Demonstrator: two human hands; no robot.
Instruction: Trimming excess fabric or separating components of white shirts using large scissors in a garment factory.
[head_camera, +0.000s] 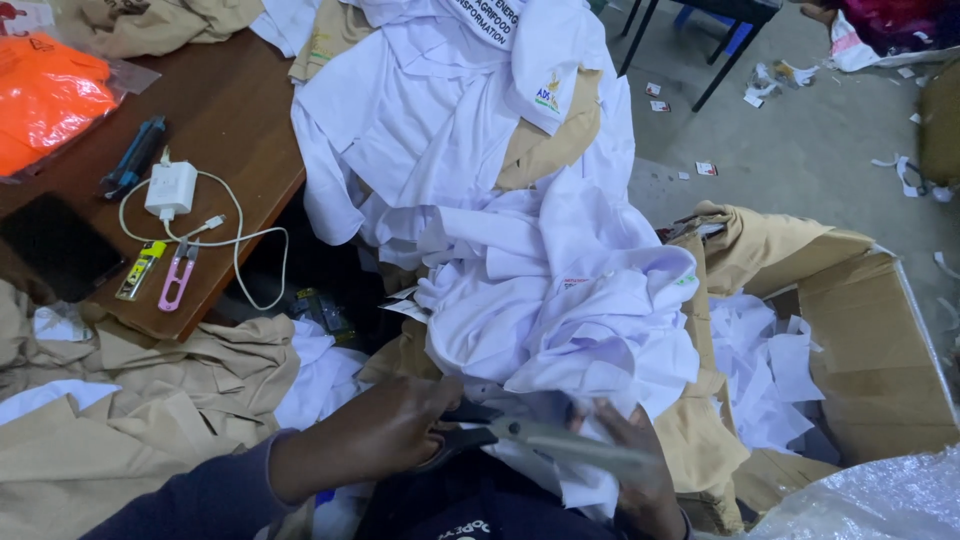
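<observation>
Heap of white garments (500, 250): spilling from the brown desk (240, 120) down toward the person's lap, hiding most of the desk's right edge; lower folds are running out of view behind both hands.

Cardboard box (870, 350): sitting open at right, holding white scraps, its far corner cut off by the frame.

Tan fabric (130, 420): lying in folds at lower left.

Scissors (540, 440): lying near the bottom centre, long axis running nearly level, blades pointing right and slightly down; tips are blurring into the cloth, hard to make out.

Left hand (385, 430): wrapping closed around the dark scissor handles.

Right hand (635, 465): pinching white cloth just beside the blades, partly cut off below.

Pink thread snips (177, 275): resting on the desk beside a white charger (170, 190).
</observation>
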